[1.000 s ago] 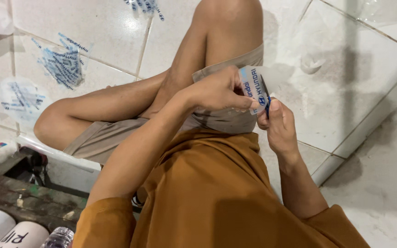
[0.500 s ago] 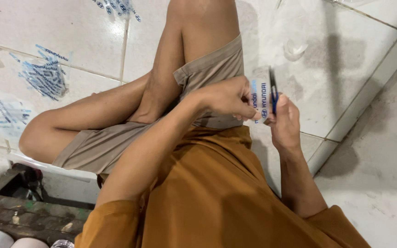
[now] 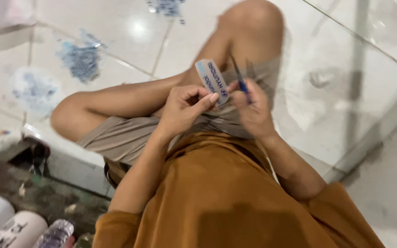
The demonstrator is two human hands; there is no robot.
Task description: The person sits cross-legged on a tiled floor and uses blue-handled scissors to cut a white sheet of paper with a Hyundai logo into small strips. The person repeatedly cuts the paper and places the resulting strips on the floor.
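So from my end of the feed, the sticker (image 3: 211,82), a small oblong white one with blue print and rounded ends, sits right up between the two hands, in front of the raised knee (image 3: 253,18). It stands nearly upright, tilted a bit to the left, with its lower end pinched in the left hand (image 3: 184,110). That hand is curled closed on it, thumb pressed against the bent fingers, and most of the sticker pokes out above them.

The right hand (image 3: 253,110) is just beside it, touching or nearly touching the sticker's right edge. It's closed around a thin tool with a blue handle (image 3: 241,82) and dark points sticking up. It's motion-blurred, so I can't tell if it's scissors or tweezers.

The person sits on a white tiled floor (image 3: 129,32) with blue paint smudges (image 3: 81,59), in an orange shirt (image 3: 226,193) and tan shorts (image 3: 125,138). Bottom left there's a clear bottle (image 3: 53,234) and some white containers (image 3: 5,225).

Compared to half a second back: the sticker was lying more sideways against the right hand, and now it's swung up and stands clear above the left fingers. The view has also shifted, with the knee further right in frame.
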